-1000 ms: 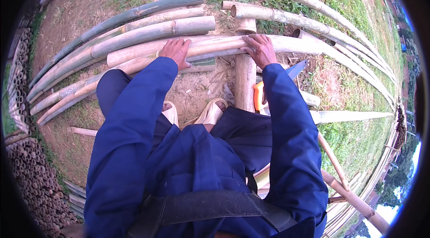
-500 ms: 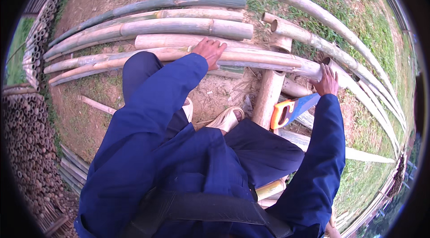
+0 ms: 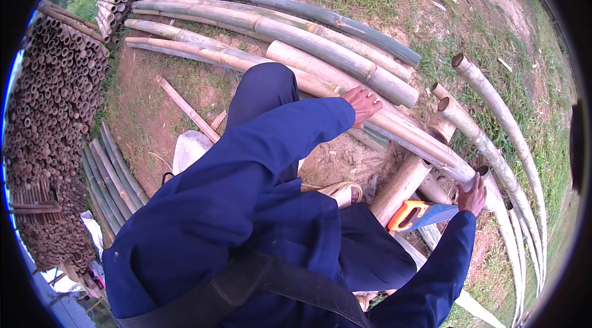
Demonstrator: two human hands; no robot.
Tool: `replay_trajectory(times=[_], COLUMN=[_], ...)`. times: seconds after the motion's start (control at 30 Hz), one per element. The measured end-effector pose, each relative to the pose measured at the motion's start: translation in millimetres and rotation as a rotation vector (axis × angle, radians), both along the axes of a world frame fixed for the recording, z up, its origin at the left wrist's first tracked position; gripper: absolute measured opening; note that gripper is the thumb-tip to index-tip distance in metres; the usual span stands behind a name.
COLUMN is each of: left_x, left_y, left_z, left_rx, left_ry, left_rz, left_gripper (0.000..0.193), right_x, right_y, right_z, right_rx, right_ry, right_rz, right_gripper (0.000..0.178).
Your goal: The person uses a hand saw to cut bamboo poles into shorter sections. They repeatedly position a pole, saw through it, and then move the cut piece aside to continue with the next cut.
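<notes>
A long pale bamboo pole (image 3: 425, 146) lies slanting across in front of me, with a narrower bamboo length along its top. My left hand (image 3: 362, 104) is closed over it near the middle, fingers curled on the far side. At its right end, my right hand (image 3: 472, 195) grips around the tip, thumb on the near side. A handsaw (image 3: 410, 215) with an orange and black handle and a blue blade rests just below the right hand, partly behind my sleeve. A thick bamboo piece (image 3: 404, 186) runs beneath the pole, beside my sandalled foot.
Beyond the pole lie several more bamboo poles (image 3: 370, 69), some green. Other long poles (image 3: 493, 99) curve along the right side over grass. Stacked bamboo (image 3: 55, 81) fills the far left, with dark poles (image 3: 114, 174) on the ground nearby. A thin strip (image 3: 185, 106) lies on bare soil.
My view has swung left, so the poles appear tilted and shifted right, and more of the bamboo stack shows. Both hands stay on the same pole.
</notes>
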State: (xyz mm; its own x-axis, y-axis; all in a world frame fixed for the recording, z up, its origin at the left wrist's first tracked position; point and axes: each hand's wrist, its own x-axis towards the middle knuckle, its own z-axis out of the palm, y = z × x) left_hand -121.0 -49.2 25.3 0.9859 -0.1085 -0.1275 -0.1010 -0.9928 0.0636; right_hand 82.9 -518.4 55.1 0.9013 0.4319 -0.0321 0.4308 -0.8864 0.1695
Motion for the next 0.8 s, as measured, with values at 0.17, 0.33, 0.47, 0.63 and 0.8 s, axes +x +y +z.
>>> replay_trajectory(times=[0.17,0.33,0.47,0.63,0.8], left_x=[6.7,0.6,3.9,4.2,7.8], left_y=[5.3,7.8,6.5,7.3,3.8], left_z=[-4.3,3.3,-2.0,-9.4,1.2], left_rx=[-0.066,-0.070,-0.058,-0.025,-0.058], left_ry=[-0.029,-0.062,-0.041,-0.128,0.035], left_rz=[-0.018,-0.023,-0.038,-0.040,0.037], left_gripper=[0.075,0.076,0.081,0.082,0.087], right_x=[5.3,-16.5,-87.0,-114.8,-102.1], right_y=[14.7,77.5,194.7,279.8,278.7], right_z=[17.1,57.6,68.8,17.3,-18.6], right_rx=[-0.065,0.005,0.280,0.104,0.232], right_ry=[0.103,-0.033,0.108,0.083,0.110], right_rz=[-0.062,0.030,0.535,0.599,0.599], right_gripper=[0.096,0.113,0.112,0.112,0.083])
